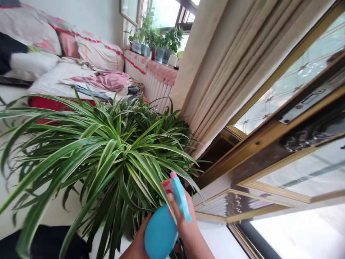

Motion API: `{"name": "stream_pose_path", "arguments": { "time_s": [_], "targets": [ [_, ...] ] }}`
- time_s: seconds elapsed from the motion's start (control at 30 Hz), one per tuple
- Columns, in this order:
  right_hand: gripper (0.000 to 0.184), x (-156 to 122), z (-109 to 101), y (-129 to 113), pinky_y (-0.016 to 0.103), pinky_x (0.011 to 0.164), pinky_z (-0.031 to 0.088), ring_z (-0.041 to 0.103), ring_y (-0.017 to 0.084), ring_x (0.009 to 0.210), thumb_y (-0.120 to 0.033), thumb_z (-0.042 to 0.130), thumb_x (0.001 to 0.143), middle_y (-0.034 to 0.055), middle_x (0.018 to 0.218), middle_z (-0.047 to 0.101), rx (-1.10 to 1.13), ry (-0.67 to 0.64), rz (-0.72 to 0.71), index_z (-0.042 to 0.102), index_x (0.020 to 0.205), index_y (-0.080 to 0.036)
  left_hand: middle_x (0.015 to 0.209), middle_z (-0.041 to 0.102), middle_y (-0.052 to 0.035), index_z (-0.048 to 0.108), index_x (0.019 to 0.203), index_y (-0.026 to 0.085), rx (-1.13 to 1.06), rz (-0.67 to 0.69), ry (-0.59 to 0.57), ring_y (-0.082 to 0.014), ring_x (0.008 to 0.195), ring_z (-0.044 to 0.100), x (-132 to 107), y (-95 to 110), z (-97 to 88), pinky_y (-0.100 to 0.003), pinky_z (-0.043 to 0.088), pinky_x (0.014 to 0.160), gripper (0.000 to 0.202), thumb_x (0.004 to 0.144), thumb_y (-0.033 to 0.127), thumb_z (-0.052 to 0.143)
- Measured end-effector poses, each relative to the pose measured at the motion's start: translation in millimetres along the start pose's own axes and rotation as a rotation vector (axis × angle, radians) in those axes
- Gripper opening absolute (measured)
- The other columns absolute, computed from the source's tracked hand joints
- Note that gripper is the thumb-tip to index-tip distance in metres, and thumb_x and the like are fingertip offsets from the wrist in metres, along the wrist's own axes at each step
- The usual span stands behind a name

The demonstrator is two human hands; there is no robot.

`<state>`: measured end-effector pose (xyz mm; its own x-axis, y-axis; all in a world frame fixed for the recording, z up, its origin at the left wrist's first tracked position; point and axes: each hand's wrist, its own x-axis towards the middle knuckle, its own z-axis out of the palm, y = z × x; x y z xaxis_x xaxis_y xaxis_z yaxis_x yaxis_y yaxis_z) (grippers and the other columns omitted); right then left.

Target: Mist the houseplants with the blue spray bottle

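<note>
Beside the spider plant (107, 158), hands (184, 230) grip a blue spray bottle (160, 233).

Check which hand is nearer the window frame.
Right hand: nearer the window frame, gripping the blue spray bottle on that side. Left hand: farther, at the bottle's opposite side.

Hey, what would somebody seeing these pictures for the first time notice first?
A large green-and-white striped spider plant fills the middle of the view, its long leaves arching out to the left. At the bottom edge, one hand and a second hand hold a blue spray bottle against the leaves. Farther off, a row of potted plants lines a windowsill at the top, and a cream curtain runs along the right.
</note>
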<state>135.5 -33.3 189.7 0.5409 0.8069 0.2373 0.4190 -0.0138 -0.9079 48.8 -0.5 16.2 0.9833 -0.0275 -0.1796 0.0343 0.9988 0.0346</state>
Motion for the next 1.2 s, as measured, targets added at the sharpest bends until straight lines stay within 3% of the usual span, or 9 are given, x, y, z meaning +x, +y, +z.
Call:
{"name": "stream_pose_path", "arguments": {
  "time_s": [0.07,0.17,0.3,0.47,0.6,0.77,0.87,1.0,1.2],
  "targets": [
    [0.035,11.7,4.1,1.9,0.028,0.063,0.052,0.065,0.021,0.075,-0.054,0.051,0.086,0.0052,0.078,0.067,-0.034,0.062,0.028,0.064,0.081,-0.021,0.098,0.074,-0.0164,0.069,0.104,0.009,0.027,-0.025,-0.029,-0.0327,0.081,0.070,-3.4,3.7,5.9,-0.033,0.051,0.053,0.075,0.073,0.074,0.050],
    [0.031,20.7,12.5,11.7,0.026,0.052,0.046,0.056,0.017,0.057,-0.049,0.051,0.086,0.0011,0.062,0.059,-0.061,0.088,0.049,0.060,0.074,-0.021,0.105,0.072,-0.0167,0.068,0.107,0.011,0.056,0.008,-0.043,-0.0351,0.083,0.070,-9.5,8.8,10.9,-0.035,0.050,0.044,0.073,0.074,0.073,0.049],
    [0.027,20.0,22.5,20.7,0.026,0.054,0.045,0.056,0.016,0.058,-0.042,0.051,0.086,0.0018,0.066,0.062,-0.046,0.085,0.083,0.065,0.082,-0.020,0.093,0.074,-0.0163,0.068,0.104,0.011,0.035,0.072,0.049,-0.0330,0.076,0.070,-10.6,10.8,6.4,-0.035,0.051,0.043,0.072,0.075,0.073,0.046],
    [0.031,20.0,25.6,15.4,0.029,0.065,0.049,0.061,0.018,0.073,-0.035,0.057,0.080,0.0062,0.095,0.068,-0.031,0.060,0.112,0.065,0.106,-0.020,0.084,0.074,-0.0157,0.069,0.100,0.006,0.005,0.064,0.113,-0.0289,0.072,0.070,-10.4,12.8,4.9,-0.026,0.041,0.036,0.072,0.079,0.070,0.043],
    [0.019,29.5,26.4,23.6,0.029,0.065,0.048,0.058,0.017,0.066,-0.033,0.059,0.076,0.0027,0.076,0.064,0.007,0.047,0.136,0.064,0.087,-0.019,0.080,0.073,-0.0122,0.069,0.095,0.009,-0.012,0.053,0.158,-0.0269,0.069,0.069,-11.7,12.4,6.0,-0.025,0.037,0.037,0.067,0.079,0.069,0.044],
    [0.020,35.5,28.0,37.5,0.028,0.053,0.046,0.051,0.015,0.053,-0.038,0.056,0.076,-0.0009,0.062,0.056,0.020,0.064,0.231,0.062,0.082,-0.019,0.083,0.074,-0.0107,0.068,0.095,0.011,-0.094,0.044,0.143,-0.0264,0.074,0.070,-11.7,8.4,3.8,-0.022,0.036,0.040,0.063,0.074,0.069,0.052],
    [0.023,28.8,26.9,29.6,0.029,0.063,0.051,0.061,0.018,0.064,-0.034,0.055,0.078,0.0029,0.073,0.066,-0.021,0.050,0.137,0.066,0.090,-0.018,0.079,0.073,-0.0107,0.069,0.092,0.012,-0.057,0.096,0.146,-0.0257,0.071,0.069,-12.9,9.3,5.6,-0.023,0.037,0.039,0.059,0.076,0.066,0.052],
    [0.039,16.5,24.0,3.7,0.033,0.085,0.054,0.067,0.024,0.099,-0.024,0.055,0.079,0.0085,0.113,0.069,0.008,-0.014,-0.095,0.062,0.117,-0.020,0.072,0.073,-0.0105,0.072,0.087,0.012,0.026,0.245,0.049,-0.0233,0.060,0.067,-19.9,17.7,10.9,-0.026,0.043,0.039,0.055,0.081,0.062,0.049],
    [0.053,12.5,34.5,-26.8,0.034,0.086,0.055,0.065,0.024,0.107,-0.022,0.058,0.082,0.0075,0.126,0.062,0.089,-0.158,-0.251,0.048,0.134,-0.026,0.071,0.073,-0.0127,0.073,0.091,0.010,0.100,0.317,0.022,-0.0242,0.055,0.067,-40.4,34.9,22.2,-0.030,0.048,0.040,0.065,0.085,0.065,0.041]
  ]
}}
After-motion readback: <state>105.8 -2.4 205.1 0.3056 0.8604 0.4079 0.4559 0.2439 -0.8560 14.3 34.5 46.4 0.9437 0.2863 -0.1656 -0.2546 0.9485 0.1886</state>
